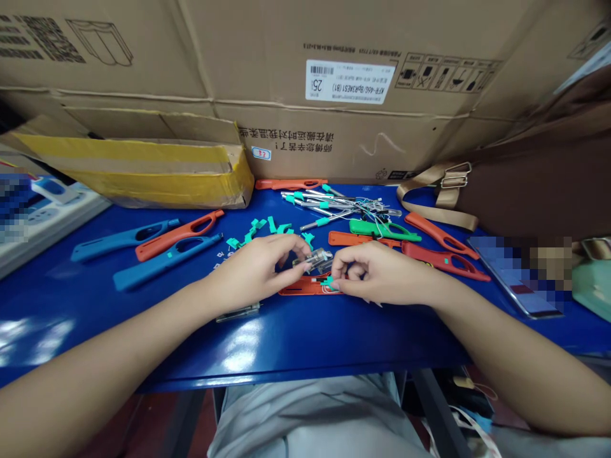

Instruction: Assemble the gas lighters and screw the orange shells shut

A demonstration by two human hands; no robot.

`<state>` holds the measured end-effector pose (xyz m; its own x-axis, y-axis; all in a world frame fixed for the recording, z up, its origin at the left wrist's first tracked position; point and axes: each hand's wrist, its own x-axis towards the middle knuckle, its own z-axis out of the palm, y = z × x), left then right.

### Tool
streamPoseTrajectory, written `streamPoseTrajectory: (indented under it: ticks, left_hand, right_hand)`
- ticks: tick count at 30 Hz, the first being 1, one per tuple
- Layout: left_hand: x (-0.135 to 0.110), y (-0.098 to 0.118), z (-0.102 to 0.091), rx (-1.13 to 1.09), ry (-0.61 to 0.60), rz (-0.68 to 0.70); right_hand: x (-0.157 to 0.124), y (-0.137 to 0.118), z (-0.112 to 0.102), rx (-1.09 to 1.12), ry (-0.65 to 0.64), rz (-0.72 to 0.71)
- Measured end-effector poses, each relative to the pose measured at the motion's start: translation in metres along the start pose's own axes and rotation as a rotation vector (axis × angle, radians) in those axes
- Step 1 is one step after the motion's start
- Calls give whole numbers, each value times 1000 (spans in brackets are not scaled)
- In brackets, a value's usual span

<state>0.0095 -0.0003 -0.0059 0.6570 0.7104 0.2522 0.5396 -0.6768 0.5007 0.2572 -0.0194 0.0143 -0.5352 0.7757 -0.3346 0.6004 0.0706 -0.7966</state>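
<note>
Between the thumb and fingers of my left hand (274,264) is a small clear lighter fuel tank (312,259) with a metal end. Below it, flat on the blue table, lies an orange lighter shell half (298,288) with white wires in it. The fingers of my right hand (382,270) are closed at the shell's right part, pinching at a small green plastic piece (328,282); the hand hides that end of the shell. Another clear tank (326,266) is partly visible between my hands. One more clear tank (238,312) lies by my left wrist.
Loose green pieces (252,232) lie beyond my left hand. Metal lighter tubes with wires (329,205) are heaped farther back. Blue shells (162,262) are left, a red shell (446,261) right. A phone (515,280), yellow-taped box (157,172) and large carton (267,70) border the table (296,350).
</note>
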Motion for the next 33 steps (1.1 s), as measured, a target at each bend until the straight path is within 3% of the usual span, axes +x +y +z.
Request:
streamPoseTrajectory:
  ticks: [15,33]
  left_hand:
    - [-9,3,-1,187,53,181]
    - [-10,2,-2,282,19,233]
  right_hand:
    - [5,17,10,187,-19,0]
    - [4,10,11,287,48,0]
